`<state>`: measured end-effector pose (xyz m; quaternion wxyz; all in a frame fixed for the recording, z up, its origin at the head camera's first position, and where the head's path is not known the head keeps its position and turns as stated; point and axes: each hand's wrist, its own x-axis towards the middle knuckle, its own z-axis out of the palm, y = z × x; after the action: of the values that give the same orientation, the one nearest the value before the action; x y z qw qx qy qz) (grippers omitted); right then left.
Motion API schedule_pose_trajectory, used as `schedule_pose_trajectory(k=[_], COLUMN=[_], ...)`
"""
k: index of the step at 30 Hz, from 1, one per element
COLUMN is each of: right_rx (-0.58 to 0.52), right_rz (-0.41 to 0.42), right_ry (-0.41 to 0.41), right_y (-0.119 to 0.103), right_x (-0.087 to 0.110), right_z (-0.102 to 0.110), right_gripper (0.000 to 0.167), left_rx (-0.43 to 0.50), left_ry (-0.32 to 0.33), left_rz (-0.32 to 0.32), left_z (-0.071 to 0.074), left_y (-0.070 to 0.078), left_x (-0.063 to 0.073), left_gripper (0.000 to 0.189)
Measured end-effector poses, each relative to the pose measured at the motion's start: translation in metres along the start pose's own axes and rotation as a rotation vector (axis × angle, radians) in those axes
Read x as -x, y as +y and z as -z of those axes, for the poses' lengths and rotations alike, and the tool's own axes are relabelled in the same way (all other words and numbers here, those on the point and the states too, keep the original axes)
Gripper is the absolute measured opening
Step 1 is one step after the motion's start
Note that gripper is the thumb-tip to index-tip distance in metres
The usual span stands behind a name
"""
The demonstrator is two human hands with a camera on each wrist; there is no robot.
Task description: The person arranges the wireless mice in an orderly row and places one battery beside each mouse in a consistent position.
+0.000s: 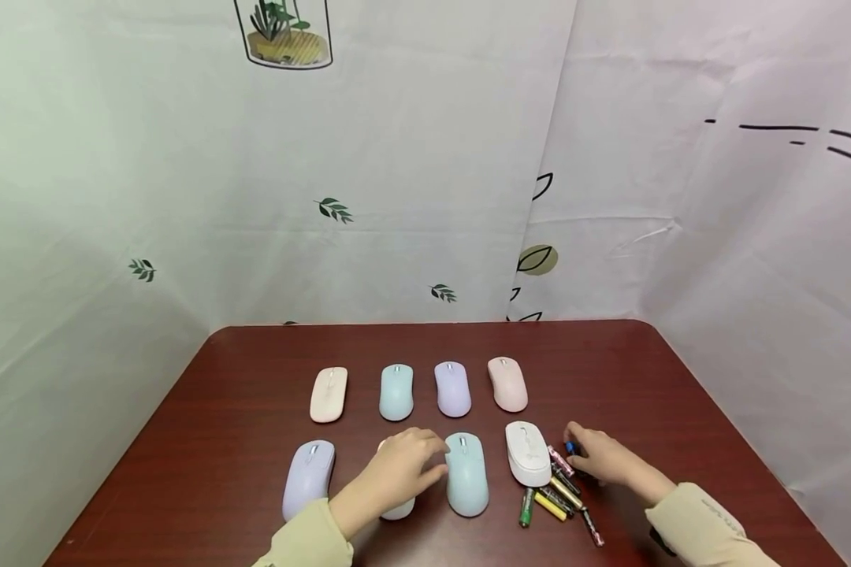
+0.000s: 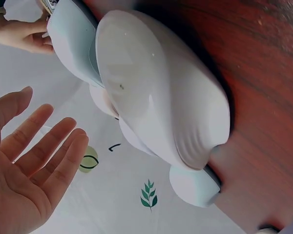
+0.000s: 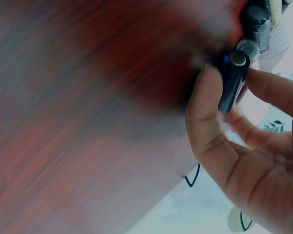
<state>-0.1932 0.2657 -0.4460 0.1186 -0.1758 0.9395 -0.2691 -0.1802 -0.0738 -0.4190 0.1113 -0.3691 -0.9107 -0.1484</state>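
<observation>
My right hand (image 1: 603,457) pinches a dark battery with a blue part (image 3: 233,80) between thumb and fingers, at the right side of a pile of loose batteries (image 1: 555,490). Just left of that pile sits a white mouse (image 1: 528,454). My left hand (image 1: 400,466) hovers over another white mouse (image 1: 399,510), partly hidden beneath it in the head view. In the left wrist view the left hand's fingers (image 2: 58,168) are relaxed and hold nothing, apart from the white mouse (image 2: 141,87). A light blue mouse (image 1: 467,476) lies right beside its fingertips.
A back row holds a cream mouse (image 1: 328,394), a light blue mouse (image 1: 396,392), a lilac mouse (image 1: 453,390) and a pink mouse (image 1: 507,384). Another lilac mouse (image 1: 308,479) lies left of my left hand. The dark red table (image 1: 241,378) meets a printed white curtain (image 1: 397,157).
</observation>
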Motion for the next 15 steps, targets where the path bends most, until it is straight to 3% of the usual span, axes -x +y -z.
schedule_pose_trajectory(k=[6,10,15], right_rx=[-0.015,-0.126,-0.208], right_rz=[0.15,0.139,0.069], right_ry=[-0.096,-0.159,-0.214], right_y=[0.004,0.006,0.009], right_x=[-0.001,-0.001,0.001], right_z=[0.008,0.012,0.018], right_gripper=[0.021,0.026,0.032], left_rx=[-0.019,-0.062,-0.149], left_ry=[-0.015,-0.017,-0.057], left_rz=[-0.059,-0.137,-0.301], left_z=[-0.002,-0.008,-0.024], left_y=[0.009,0.024,0.048], left_x=[-0.014,-0.031,-0.041], left_gripper=[0.013,0.01,0.013])
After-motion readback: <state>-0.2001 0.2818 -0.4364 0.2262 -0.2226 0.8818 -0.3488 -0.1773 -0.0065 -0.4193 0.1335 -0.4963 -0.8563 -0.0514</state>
